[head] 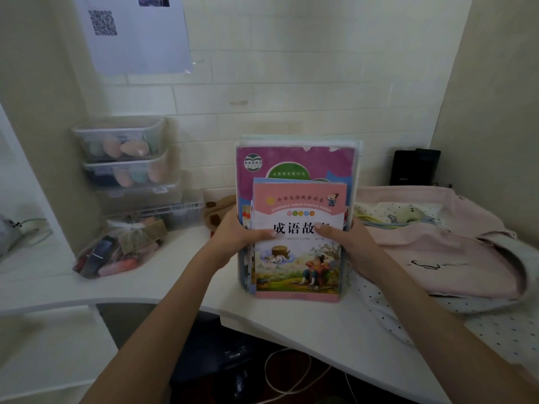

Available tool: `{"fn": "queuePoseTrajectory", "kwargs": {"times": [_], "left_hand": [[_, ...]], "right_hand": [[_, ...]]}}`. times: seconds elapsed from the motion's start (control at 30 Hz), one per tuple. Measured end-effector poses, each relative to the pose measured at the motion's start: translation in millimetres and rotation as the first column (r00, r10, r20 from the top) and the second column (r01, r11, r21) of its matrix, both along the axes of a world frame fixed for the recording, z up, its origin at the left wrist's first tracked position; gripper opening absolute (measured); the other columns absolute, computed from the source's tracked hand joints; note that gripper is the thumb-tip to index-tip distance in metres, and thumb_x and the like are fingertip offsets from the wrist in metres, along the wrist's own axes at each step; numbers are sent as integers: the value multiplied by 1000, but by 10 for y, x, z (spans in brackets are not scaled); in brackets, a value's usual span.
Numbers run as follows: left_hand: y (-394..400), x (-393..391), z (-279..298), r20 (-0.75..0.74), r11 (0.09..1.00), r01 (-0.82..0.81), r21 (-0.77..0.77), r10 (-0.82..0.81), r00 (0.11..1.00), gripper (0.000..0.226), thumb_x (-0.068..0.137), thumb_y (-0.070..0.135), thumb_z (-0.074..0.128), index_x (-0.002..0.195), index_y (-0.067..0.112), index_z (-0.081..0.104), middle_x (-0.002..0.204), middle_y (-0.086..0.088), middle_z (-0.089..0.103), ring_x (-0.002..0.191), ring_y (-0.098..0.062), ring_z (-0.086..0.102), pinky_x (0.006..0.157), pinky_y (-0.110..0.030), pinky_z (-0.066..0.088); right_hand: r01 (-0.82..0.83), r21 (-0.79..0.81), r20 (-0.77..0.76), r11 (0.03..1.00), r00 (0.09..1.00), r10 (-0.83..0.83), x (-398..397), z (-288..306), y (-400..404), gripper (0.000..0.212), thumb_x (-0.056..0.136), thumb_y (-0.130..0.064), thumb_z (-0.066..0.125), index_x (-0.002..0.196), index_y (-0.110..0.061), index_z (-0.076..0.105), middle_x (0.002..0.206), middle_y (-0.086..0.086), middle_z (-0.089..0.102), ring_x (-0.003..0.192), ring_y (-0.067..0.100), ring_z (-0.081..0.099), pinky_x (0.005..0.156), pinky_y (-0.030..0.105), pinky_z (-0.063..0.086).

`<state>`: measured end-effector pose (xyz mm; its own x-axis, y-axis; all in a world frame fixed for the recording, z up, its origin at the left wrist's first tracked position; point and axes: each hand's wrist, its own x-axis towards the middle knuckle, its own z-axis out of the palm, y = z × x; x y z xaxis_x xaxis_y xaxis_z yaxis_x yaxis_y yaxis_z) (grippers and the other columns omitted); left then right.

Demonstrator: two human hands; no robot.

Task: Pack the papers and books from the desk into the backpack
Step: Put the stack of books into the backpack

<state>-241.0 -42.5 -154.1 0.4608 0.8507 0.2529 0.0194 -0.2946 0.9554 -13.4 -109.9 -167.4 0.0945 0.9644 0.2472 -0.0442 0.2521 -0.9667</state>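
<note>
Both hands clasp an upright stack of books (297,217) on the white desk (180,275); left hand (233,237) grips its left edge, right hand (350,243) its right, thumbs on the pink cover; the pink backpack (437,243) lies just right; clear boxes (128,158) stand behind left.

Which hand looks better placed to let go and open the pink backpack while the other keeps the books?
Probably the right hand: it grips the book stack on the side next to the pink backpack. The left hand grips the far side and could steady the stack standing on the desk.
</note>
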Motion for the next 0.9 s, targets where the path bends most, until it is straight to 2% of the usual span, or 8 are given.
{"fn": "queuePoseTrajectory", "kwargs": {"times": [0.07,0.13,0.27,0.4,0.47,0.6,0.73,0.9], "left_hand": [[-18,-43,-40,20,999,32,-3,-32,999,60,62,10,84,115,15,57,105,-2,73,95,-20,70,80,-39,58],[-44,-66,-72,47,998,66,2,-66,997,59,59,15,84,112,16,58,102,0,74,94,-20,71,73,-31,58],[-43,-86,5,114,997,71,5,-71,991,82,41,43,91,111,15,59,102,-3,73,95,-25,70,72,-30,57],[-15,-75,227,143,999,44,22,-47,989,88,31,50,91,106,17,59,95,-1,74,89,-24,71,67,-31,58],[-19,-55,254,151,998,55,26,-59,987,84,33,49,92,106,19,60,98,-2,74,91,-25,71,70,-33,58],[-52,-55,85,100,998,64,3,-64,993,84,42,35,92,115,15,55,103,-4,73,96,-24,70,77,-36,58],[-111,-21,-92,55,1000,18,-19,-17,998,49,70,7,80,114,14,58,98,2,74,89,-19,72,74,-33,60],[-121,126,91,111,997,-57,-60,64,992,39,74,10,76,111,15,63,97,-3,74,84,-19,72,65,-28,58]], "right_hand": [[-25,11,11,1000,1000,25,-2,5,-34,41,66,-22,75,106,-17,64,101,4,74,95,25,70,81,40,58],[-47,22,8,999,999,47,-4,4,-64,42,64,-28,77,103,-20,65,99,2,74,94,24,70,79,38,58],[-56,28,10,998,998,56,-7,19,-92,76,34,-57,88,97,-22,66,93,-1,75,86,18,72,68,29,58],[-51,27,23,998,998,51,4,22,-98,84,32,-62,87,101,-21,63,93,-2,75,87,17,71,69,27,57],[-54,12,71,998,996,53,-10,-19,-103,80,37,-59,87,105,-25,62,99,-4,74,93,16,70,75,29,57],[-33,-33,121,999,992,36,-21,-97,-101,60,63,-37,85,115,-26,59,110,-3,71,102,16,67,91,40,53],[5,1,93,1000,996,-5,-55,-91,-99,46,66,-31,75,110,-27,61,107,-4,72,100,15,68,85,35,55],[77,5,55,997,996,-77,-49,7,-102,28,80,-23,70,106,-25,62,102,-5,73,91,10,70,73,24,57]]}}
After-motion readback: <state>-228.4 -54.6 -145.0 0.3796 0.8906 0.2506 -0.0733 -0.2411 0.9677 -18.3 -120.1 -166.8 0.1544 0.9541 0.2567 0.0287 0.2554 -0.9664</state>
